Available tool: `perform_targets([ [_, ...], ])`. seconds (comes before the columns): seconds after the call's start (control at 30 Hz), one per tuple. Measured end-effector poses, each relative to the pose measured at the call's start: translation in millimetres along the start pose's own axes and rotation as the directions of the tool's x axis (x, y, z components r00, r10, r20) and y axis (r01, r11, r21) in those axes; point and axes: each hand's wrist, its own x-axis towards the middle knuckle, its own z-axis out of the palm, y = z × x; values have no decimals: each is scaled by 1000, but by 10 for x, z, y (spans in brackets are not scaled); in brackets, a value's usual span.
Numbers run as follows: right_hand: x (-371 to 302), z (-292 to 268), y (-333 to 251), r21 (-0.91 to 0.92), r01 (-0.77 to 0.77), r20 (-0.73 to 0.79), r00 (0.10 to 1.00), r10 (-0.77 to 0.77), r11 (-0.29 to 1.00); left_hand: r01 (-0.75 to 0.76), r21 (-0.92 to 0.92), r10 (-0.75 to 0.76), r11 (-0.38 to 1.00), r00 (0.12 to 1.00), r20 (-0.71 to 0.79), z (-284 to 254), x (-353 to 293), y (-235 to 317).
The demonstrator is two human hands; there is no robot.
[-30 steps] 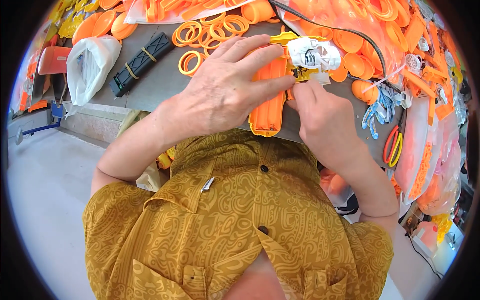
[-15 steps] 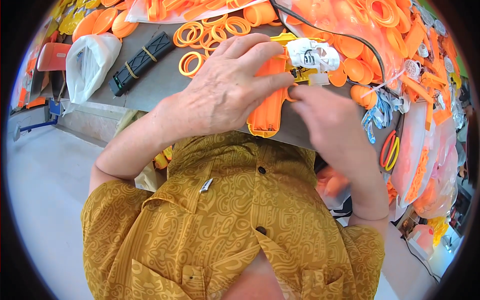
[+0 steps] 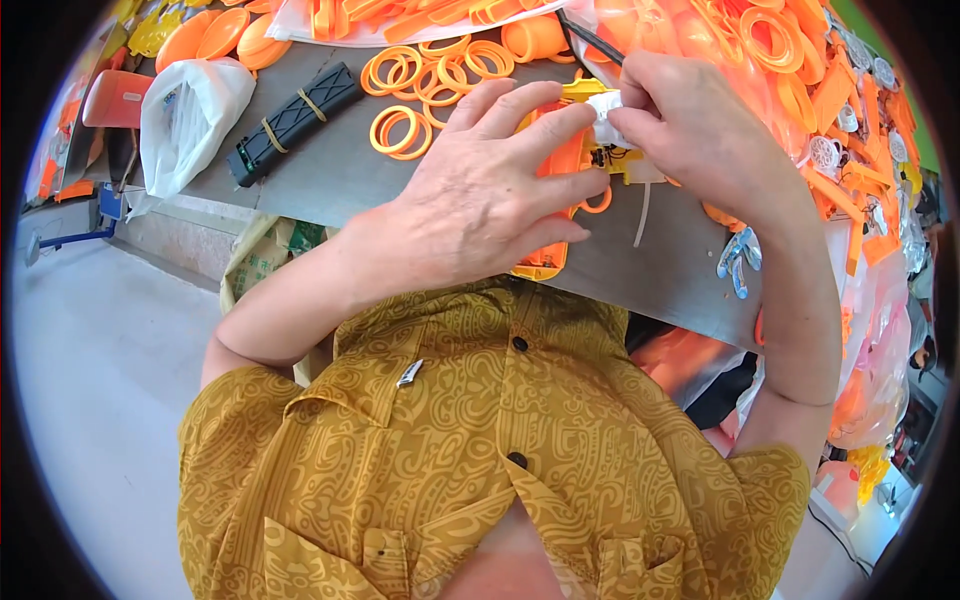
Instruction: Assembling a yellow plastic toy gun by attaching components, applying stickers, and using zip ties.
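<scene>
My left hand (image 3: pixel 480 190) lies across an orange and yellow plastic housing (image 3: pixel 540 268), its fingers spread over the body and holding it against the table. Loose dark wires and a small orange ring (image 3: pixel 598 200) show at the housing's right side. At its far end, the curled fingers of my right hand (image 3: pixel 695 125) meet a white plastic part (image 3: pixel 604 108), which they mostly cover. A dark rod or cable (image 3: pixel 595 40) runs up to the index finger; I cannot make out whether I grip it. A thin pale strip (image 3: pixel 643 215) sticks out below.
Left of the housing lie loose orange rings (image 3: pixel 400 132), a black ridged bar with rubber bands (image 3: pixel 295 125) and a white plastic bag (image 3: pixel 190 120). Bags of orange parts (image 3: pixel 700 40) crowd the far side and right. A crumpled blue and white wrapper (image 3: pixel 738 262) is near my right forearm.
My right hand has moved up and away from the housing's right side to the white part at its far end. My left hand's fingers have spread further over the housing.
</scene>
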Motion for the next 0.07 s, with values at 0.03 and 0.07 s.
perform_targets([
  [0.03, 2, -26, -11, -3, -4, 30, 1000, 4, 1000, 5, -12, -5, 1000, 1000, -6, 16, 2, -6],
  [0.07, 1, -48, -33, -7, -10, 59, 998, 10, 1000, -8, -6, 7, 1000, 999, -37, 26, 6, -10],
])
